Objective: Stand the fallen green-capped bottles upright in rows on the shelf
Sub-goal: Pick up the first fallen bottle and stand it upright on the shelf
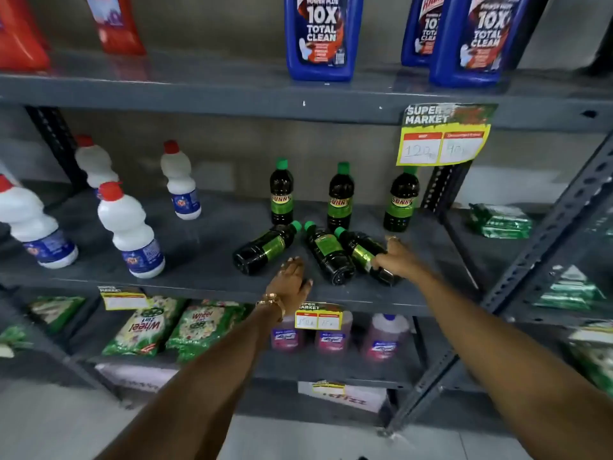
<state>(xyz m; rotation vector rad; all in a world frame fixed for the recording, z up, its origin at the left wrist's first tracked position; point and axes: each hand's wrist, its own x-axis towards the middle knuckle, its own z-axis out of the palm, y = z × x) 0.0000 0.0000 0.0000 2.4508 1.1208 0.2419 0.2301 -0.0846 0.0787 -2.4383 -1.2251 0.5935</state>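
1 fallen btl (366,255) under rt fingers (381,260)

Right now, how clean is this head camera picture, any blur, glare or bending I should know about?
Head view: wide-angle bending bows the shelf edge and splays the uprights; soft overall, blurrier toward the corners; the price tag handwriting is barely legible; pale glare streaks the upper shelf; the SUNNY bottles stay readable, while the right hand on a fallen bottle is slightly smeared.

Green on grey.
We see dark plastic bottles (281,194) with green caps and labels on the grey metal shelf (199,254).
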